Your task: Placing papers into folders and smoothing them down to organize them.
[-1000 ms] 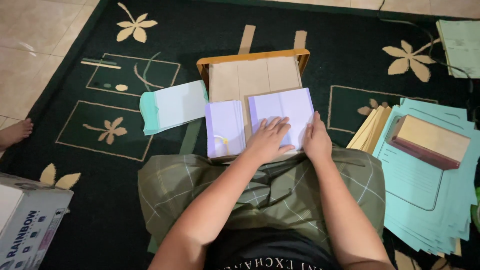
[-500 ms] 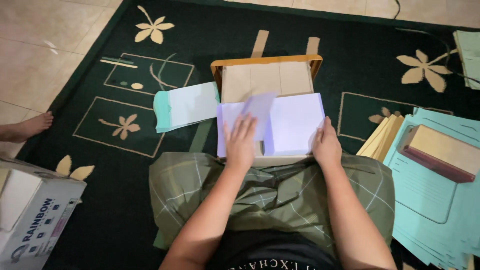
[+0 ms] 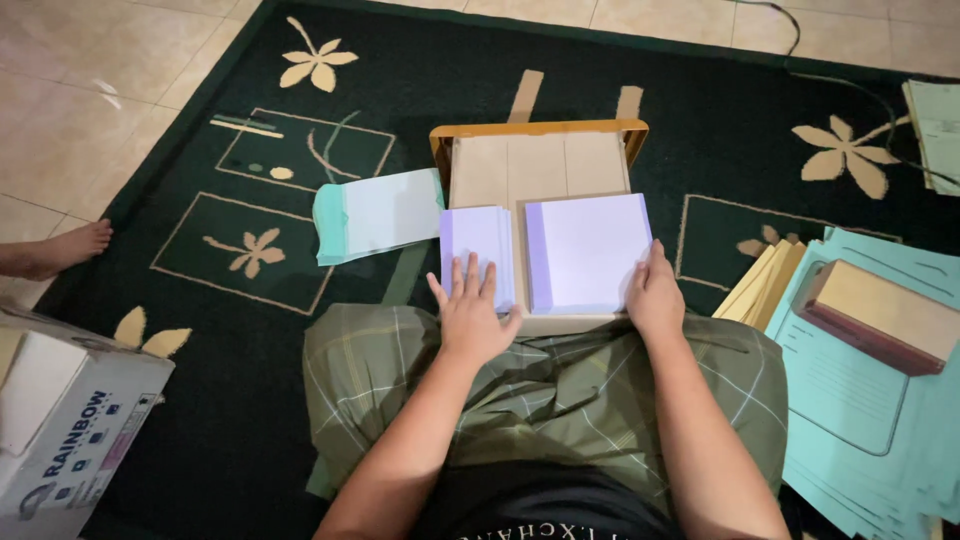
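Observation:
I sit on a dark green rug with a small wooden lap table (image 3: 540,160) in front of my legs. Two stacks of pale lilac paper lie on it. My left hand (image 3: 468,310) rests flat, fingers spread, on the near edge of the left stack (image 3: 478,245). The larger right stack (image 3: 590,250) has a darker lilac strip along its left side, and my right hand (image 3: 655,295) presses its near right corner. Neither hand grips anything.
A mint green and white paper bundle (image 3: 375,212) lies left of the table. Teal folders (image 3: 870,390) with a tan block (image 3: 880,312) on top lie at the right, beside yellow sheets (image 3: 765,285). A cardboard box (image 3: 65,420) and another person's foot (image 3: 55,250) are at the left.
My left hand carried a lilac sheet from the right stack over to the left stack and now lies flat on it. My right hand stayed on the right stack.

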